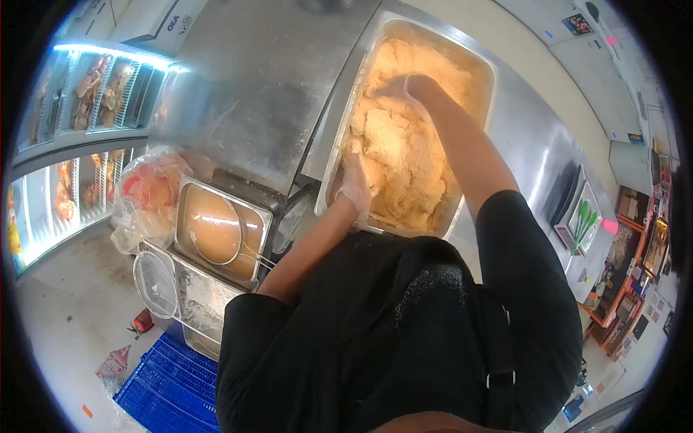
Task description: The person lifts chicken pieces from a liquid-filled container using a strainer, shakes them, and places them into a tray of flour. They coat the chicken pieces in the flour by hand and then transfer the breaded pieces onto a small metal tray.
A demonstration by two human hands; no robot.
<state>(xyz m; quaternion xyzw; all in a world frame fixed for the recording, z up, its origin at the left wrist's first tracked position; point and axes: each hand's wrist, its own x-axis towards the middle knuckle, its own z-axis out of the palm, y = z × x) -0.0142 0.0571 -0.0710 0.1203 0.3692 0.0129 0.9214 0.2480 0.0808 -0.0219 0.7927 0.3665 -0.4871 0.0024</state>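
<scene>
A deep metal tray (478,79) is filled with pale orange breading flour (404,162), heaped and clumpy. Clear plastic gloves cover both my hands. My left hand (355,186) reaches in along the tray's near left side, its fingertips merging into the flour. Farther up the tray, my right hand (393,90) is sunk in the heap. Flour hides the fingers of both hands, so whatever they hold, if anything, does not show.
Left of me, a metal pan (265,216) of orange-brown liquid holds a round wire-handled strainer (238,234). Below sits a floury pan (206,292). Nearby are a plastic bag (148,191), blue crates (170,386) and a lit glass-door fridge (86,144). Green-handled tools (583,222) lie at right.
</scene>
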